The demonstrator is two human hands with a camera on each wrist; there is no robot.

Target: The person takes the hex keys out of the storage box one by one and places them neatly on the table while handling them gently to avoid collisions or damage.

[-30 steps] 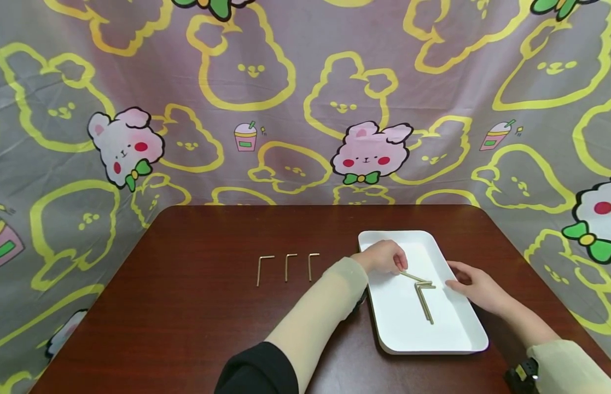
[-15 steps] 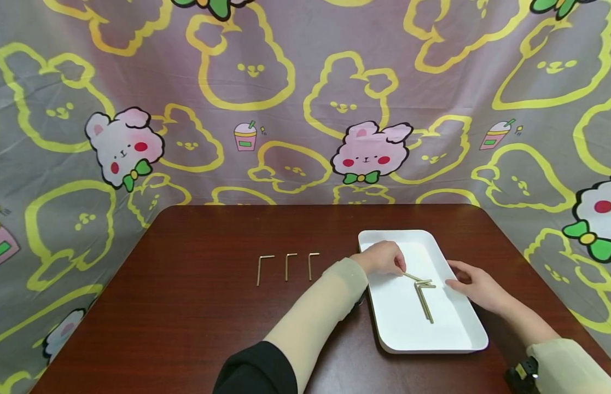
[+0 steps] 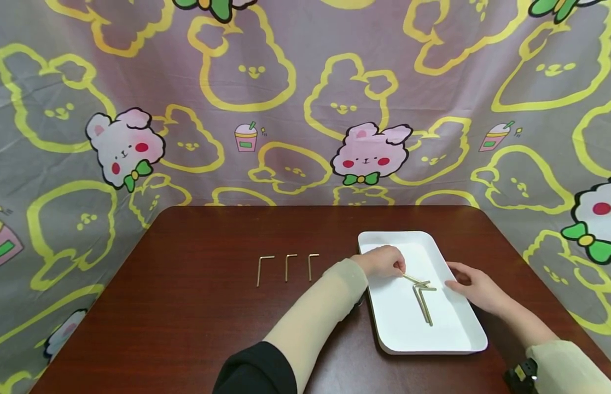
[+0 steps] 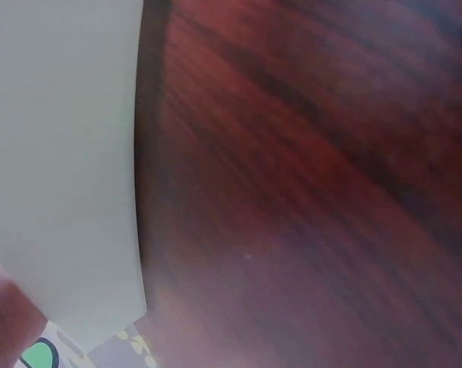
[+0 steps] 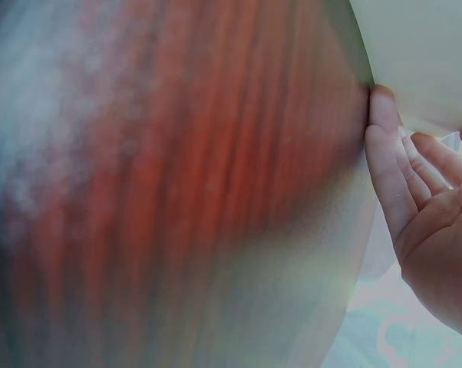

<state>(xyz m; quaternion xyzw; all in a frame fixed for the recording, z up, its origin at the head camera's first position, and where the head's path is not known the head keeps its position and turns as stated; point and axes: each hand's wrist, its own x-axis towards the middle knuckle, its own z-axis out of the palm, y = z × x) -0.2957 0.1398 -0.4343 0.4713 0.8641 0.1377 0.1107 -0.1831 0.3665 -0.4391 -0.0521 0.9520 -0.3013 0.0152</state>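
Note:
In the head view, my left hand reaches over the left rim of a white tray. Its thumb and finger pinch the end of a brass-coloured, L-shaped Allen key. The far part of that key overlaps other Allen keys lying in the tray. At the tray's right side is my right hand, fingertips and thumb at the rim. The right wrist view has those fingers nearly straight against the tray's outer wall. Only a sliver of the left hand shows in the left wrist view, beside the tray wall.
Three more Allen keys lie in a row on the dark red-brown table, left of the tray, short arms pointing right. Behind the table hangs a cartoon-printed cloth. The left forearm crosses the tabletop.
The Allen keys in the tray have shifted very slightly left and toward me. Left hand keeps its pinch on one key; the right hand stays at the tray's side.

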